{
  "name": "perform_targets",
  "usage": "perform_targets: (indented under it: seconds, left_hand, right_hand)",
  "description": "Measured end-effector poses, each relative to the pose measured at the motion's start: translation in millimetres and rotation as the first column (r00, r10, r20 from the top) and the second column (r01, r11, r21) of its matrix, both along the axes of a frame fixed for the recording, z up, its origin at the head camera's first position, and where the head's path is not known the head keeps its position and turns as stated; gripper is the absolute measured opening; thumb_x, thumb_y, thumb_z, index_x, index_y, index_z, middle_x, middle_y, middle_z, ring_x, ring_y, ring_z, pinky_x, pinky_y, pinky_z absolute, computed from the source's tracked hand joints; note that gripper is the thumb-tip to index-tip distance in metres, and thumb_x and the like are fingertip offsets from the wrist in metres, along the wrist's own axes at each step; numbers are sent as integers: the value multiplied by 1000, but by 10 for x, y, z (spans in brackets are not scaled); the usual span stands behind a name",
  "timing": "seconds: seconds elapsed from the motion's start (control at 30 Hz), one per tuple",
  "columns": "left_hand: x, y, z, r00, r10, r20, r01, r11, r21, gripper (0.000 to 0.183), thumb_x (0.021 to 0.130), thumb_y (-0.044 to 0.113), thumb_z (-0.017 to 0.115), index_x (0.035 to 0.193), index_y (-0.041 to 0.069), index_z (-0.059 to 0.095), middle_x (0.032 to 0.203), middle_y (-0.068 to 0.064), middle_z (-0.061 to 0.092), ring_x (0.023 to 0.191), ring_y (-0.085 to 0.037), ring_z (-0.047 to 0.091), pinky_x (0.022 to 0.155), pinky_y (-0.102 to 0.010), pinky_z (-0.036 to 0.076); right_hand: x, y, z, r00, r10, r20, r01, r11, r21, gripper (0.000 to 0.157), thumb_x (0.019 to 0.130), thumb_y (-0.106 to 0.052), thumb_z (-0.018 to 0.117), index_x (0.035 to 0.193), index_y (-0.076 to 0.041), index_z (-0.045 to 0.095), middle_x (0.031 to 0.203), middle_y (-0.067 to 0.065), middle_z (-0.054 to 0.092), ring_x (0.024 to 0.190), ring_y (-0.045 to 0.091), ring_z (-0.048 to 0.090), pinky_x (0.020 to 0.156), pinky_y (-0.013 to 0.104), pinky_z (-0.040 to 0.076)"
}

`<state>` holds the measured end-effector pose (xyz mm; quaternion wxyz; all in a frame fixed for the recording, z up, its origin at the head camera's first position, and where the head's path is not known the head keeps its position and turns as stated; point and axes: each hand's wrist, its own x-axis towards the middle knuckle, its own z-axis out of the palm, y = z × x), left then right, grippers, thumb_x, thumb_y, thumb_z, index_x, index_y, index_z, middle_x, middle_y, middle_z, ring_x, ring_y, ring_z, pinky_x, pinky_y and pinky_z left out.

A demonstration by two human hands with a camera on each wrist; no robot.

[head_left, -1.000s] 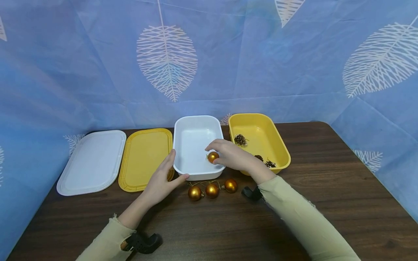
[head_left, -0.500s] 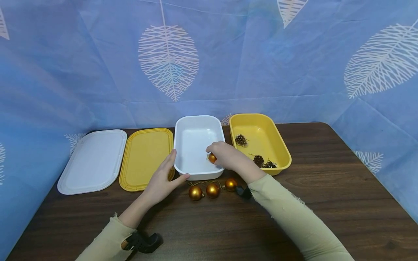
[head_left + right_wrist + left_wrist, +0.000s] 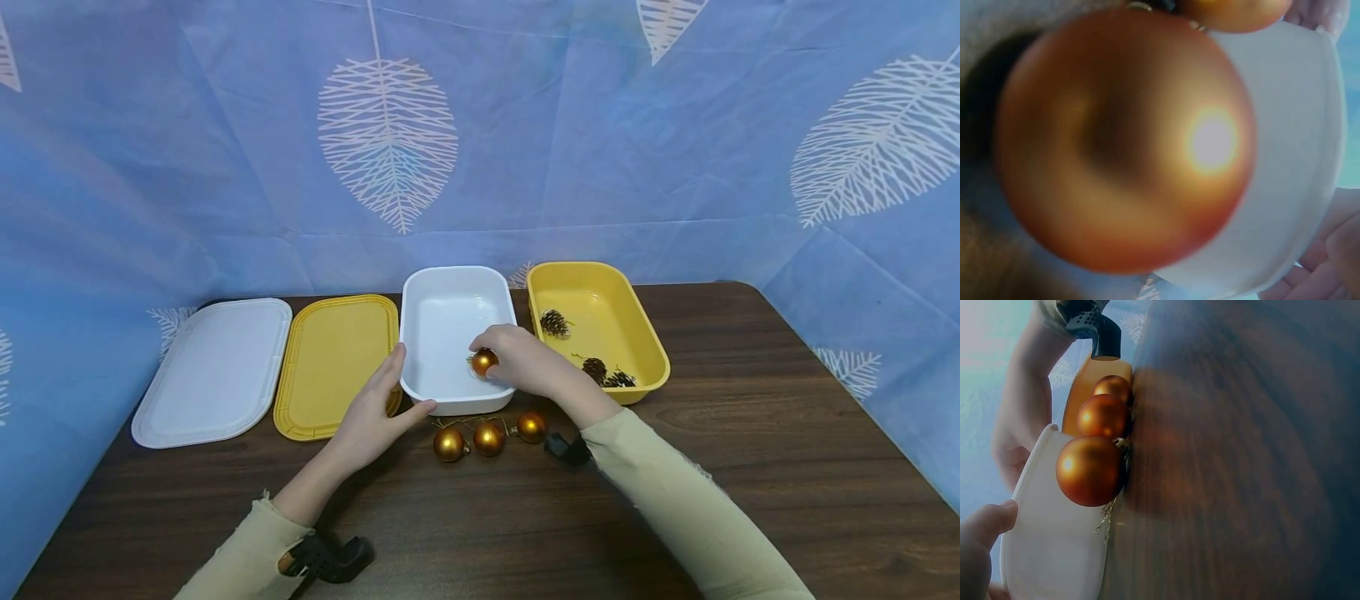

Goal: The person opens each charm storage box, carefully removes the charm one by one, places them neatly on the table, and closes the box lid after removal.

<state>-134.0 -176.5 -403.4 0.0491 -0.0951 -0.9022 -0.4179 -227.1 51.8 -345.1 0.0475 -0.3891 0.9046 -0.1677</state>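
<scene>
In the head view my right hand reaches over the near right rim of the white container and holds a gold Christmas bauble inside it, low over the floor. My left hand lies at the container's near left corner, fingers straight along its side, thumb at the front rim. Three more gold baubles sit in a row on the table in front; one gold bauble fills much of the right wrist view. The left wrist view shows my left thumb at the white rim.
A yellow container with several pine cones stands right of the white one. A yellow lid and a white lid lie to the left. A blue leaf-print cloth hangs behind the table.
My right hand and the bauble in it have shifted slightly left within the white container. A pine cone in the yellow container shows more fully. My left hand has stayed in place.
</scene>
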Motion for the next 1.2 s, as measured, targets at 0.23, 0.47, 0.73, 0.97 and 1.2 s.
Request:
perform_targets:
  seconds: [0.23,0.47,0.73,0.97,1.2]
  left_hand:
    - [-1,-2,3,1000,-6,-8,6,1000,-3,95,85,51,66,153,8,14,157,-15,15,141,-33,18,107,-56,25]
    - [7,1,10,1000,-7,4,7,1000,-11,95,86,53,65,153,9,13,157,-14,14,142,-33,18,108,-54,25]
    - [2,7,8,1000,1,3,-1,1000,-9,96,85,50,67,153,8,13,157,-16,14,141,-35,18,107,-56,25]
    - [5,4,4,1000,0,1,0,1000,-13,96,85,50,67,153,8,14,157,-15,14,141,-34,18,108,-55,24]
    - [2,0,2,1000,-5,-4,5,1000,-7,96,85,50,67,153,8,13,157,-15,13,141,-34,18,107,-56,25]
  right_hand:
    - [110,109,81,999,10,-33,-13,995,-97,33,84,-4,71,117,-1,66,117,10,64,112,25,56,96,38,45]
    - [241,271,156,999,6,-41,-13,983,-185,32,84,-7,73,115,-5,66,116,7,64,107,23,58,90,38,48]
    - [349,409,185,999,28,-46,-38,974,-225,29,83,-8,75,111,-8,68,113,3,65,98,16,59,83,33,50]
    - [440,539,220,999,12,-48,-24,967,-254,31,81,-9,77,111,-10,68,114,1,65,105,18,58,88,38,48]
    - [514,730,239,998,-10,-58,-6,962,-271,32,80,-10,77,111,-11,69,112,-2,65,107,17,58,92,38,47]
